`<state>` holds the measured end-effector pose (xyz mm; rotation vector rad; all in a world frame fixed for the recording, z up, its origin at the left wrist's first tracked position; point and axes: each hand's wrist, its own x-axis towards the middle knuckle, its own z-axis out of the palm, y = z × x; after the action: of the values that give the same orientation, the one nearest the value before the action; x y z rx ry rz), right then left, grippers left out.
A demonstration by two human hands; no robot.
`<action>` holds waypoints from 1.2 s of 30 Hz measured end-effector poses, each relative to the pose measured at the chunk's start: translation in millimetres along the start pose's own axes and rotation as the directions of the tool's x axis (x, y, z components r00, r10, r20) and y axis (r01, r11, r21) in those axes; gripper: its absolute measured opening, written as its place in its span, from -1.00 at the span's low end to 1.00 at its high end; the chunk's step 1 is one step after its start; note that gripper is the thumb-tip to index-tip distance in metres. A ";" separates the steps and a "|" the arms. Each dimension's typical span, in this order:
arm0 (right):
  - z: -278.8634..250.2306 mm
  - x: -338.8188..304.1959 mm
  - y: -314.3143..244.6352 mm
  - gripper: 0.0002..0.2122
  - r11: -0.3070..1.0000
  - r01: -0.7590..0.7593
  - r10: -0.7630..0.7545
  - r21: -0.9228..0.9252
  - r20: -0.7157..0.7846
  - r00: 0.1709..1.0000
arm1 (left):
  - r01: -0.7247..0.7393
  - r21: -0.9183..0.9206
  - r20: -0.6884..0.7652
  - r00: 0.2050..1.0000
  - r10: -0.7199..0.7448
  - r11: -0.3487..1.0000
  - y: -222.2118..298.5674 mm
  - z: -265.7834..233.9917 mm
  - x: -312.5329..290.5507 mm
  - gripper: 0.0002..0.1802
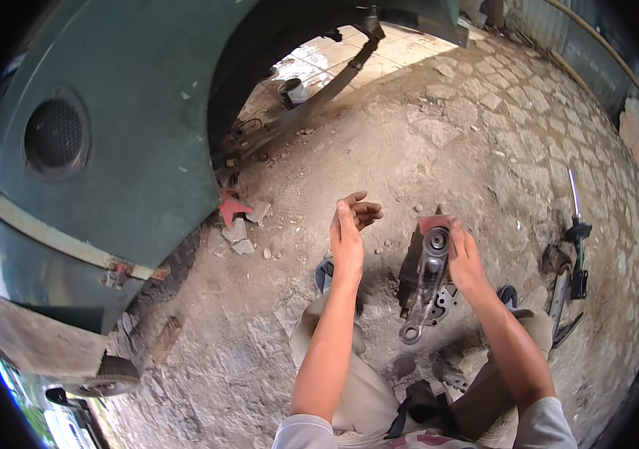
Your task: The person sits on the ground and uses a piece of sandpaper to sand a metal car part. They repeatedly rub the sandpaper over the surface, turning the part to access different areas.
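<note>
My right hand (467, 262) is closed at the upper end of a metal suspension arm (430, 277). The arm has a round bushing at its far end and a ring-shaped eye at its near end. A reddish piece (429, 223) shows by the bushing, against my fingertips; what it is I cannot tell. A dark block (410, 273) lies behind the arm on its left side. To the left, my left hand (351, 228) hovers with its fingers loosely bent and apart, holding nothing. Below the arm, a metal plate with holes (445, 305) is partly hidden.
A green vehicle body (140, 90) with an open wheel arch fills the upper left. A red stand (232, 207) and broken stones (239, 238) sit beneath it. On the right lies a shock absorber strut (578, 232). A can (294, 93) stands beyond the arch.
</note>
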<state>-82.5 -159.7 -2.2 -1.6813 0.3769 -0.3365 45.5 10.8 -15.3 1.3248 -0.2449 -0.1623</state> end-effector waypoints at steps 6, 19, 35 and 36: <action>-0.5 4.5 -5.6 -0.33 0.998 0.057 -0.057 0.016 -0.008 0.998 | 0.030 -0.247 -0.169 0.983 -0.074 0.969 19.9 -29.6 13.9 -0.35; -2.4 10.0 5.5 -0.19 0.987 0.145 -0.145 -0.068 0.013 0.989 | -0.071 -0.109 -0.092 0.994 0.061 0.992 12.5 -2.7 14.7 -0.33; -9.8 17.1 -8.0 -0.29 0.992 0.121 -0.117 -0.040 0.090 0.989 | -0.228 0.283 0.229 0.959 0.165 0.932 2.7 36.5 -13.0 -0.62; -8.2 8.3 -5.5 -0.29 0.992 0.104 -0.101 -0.068 0.045 0.994 | -0.239 0.315 0.244 0.955 0.165 0.918 6.5 38.3 -15.7 -0.61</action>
<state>-78.2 -169.9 4.5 -1.7779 0.2747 -0.3674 19.9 -19.6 -1.7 1.6185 -0.6146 -0.0867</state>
